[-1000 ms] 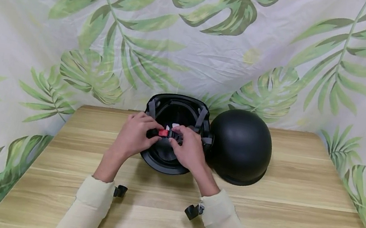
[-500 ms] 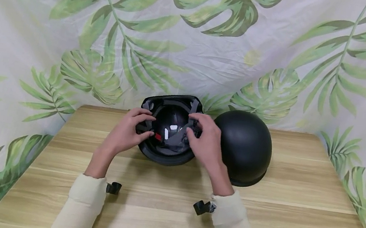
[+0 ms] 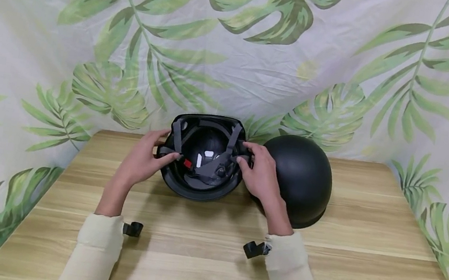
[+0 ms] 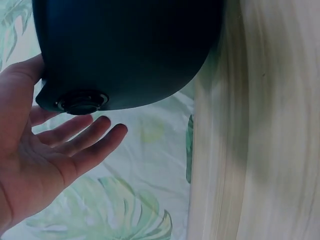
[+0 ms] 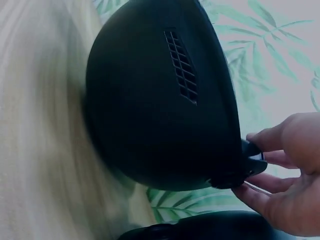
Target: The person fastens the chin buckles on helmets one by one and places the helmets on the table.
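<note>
A black helmet (image 3: 199,193) lies upside down at the back of the table, its hollow facing up. Grey straps (image 3: 177,135) run down its inner sides, and a red buckle (image 3: 188,163) rests inside. My left hand (image 3: 141,156) grips the left rim, thumb inside; in the left wrist view its other fingers (image 4: 95,135) spread below a round knob (image 4: 81,101) on the shell. At the opposite side my right hand (image 3: 262,172) holds the rim between thumb and fingers, beside the strap. Both wrist views show the smooth outer shell, with a vent (image 5: 181,67) in the right one.
Close to the right of it, a second black helmet (image 3: 299,180) sits dome up, near my right hand. Behind the wooden table (image 3: 361,276) hangs a leaf-patterned cloth (image 3: 237,55).
Both hands have moved apart from the red buckle and straps at the middle out to the helmet's rim. The buckle now lies inside, and the helmet has shifted slightly left.
</note>
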`<control>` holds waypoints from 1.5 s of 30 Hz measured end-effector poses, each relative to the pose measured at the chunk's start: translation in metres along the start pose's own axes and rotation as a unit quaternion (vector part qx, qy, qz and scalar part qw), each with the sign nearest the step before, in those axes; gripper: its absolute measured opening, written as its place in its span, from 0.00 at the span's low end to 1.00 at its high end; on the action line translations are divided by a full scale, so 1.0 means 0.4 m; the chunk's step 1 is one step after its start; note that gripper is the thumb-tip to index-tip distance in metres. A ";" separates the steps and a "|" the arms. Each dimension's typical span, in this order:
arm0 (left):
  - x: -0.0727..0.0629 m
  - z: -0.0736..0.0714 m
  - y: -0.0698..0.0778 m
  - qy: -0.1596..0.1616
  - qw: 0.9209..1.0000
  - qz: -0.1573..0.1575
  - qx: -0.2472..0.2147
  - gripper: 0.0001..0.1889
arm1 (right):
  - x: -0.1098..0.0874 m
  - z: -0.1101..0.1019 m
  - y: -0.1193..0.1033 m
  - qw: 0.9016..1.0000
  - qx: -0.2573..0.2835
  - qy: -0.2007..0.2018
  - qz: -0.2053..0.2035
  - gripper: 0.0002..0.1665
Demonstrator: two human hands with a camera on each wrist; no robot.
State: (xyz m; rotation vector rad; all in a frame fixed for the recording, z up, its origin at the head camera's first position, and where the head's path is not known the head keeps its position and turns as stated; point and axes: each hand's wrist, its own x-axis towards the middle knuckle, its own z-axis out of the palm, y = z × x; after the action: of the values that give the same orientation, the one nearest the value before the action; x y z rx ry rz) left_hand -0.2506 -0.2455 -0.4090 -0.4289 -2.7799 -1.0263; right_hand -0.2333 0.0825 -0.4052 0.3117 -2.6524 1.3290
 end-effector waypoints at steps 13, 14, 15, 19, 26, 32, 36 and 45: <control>-0.015 -0.054 0.015 0.018 0.999 -0.007 -0.029 0.40 | 0.011 0.051 0.033 0.999 0.039 -0.020 0.006 0.29; -0.017 -0.058 0.016 0.022 0.999 -0.006 -0.035 0.39 | 0.011 0.055 0.034 0.999 0.042 -0.024 0.007 0.29; -0.019 -0.063 0.016 0.026 0.999 -0.006 -0.041 0.39 | 0.011 0.059 0.034 0.999 0.046 -0.029 0.008 0.29; -0.029 -0.080 0.012 0.035 0.996 -0.009 -0.077 0.37 | 0.009 0.072 0.040 0.996 0.064 -0.053 0.015 0.30; -0.042 -0.100 0.004 0.024 0.990 0.002 -0.142 0.30 | 0.000 0.084 0.065 0.986 0.121 -0.104 0.046 0.32; -0.046 -0.102 -0.010 0.017 0.979 0.047 -0.199 0.26 | -0.012 0.099 0.084 0.982 0.144 -0.111 0.058 0.30; -0.045 -0.100 -0.016 0.017 0.978 0.056 -0.200 0.26 | -0.014 0.111 0.083 0.983 0.143 -0.096 0.063 0.29; -0.039 -0.103 -0.009 0.009 0.982 0.043 -0.186 0.28 | -0.013 0.142 0.069 0.987 0.124 -0.051 0.087 0.29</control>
State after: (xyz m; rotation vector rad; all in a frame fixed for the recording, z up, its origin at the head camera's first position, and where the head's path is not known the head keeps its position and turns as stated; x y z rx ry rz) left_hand -0.2352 -0.2786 -0.3838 -0.5749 -2.5250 -1.5226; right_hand -0.2380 0.0537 -0.4613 0.1839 -2.6486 1.7471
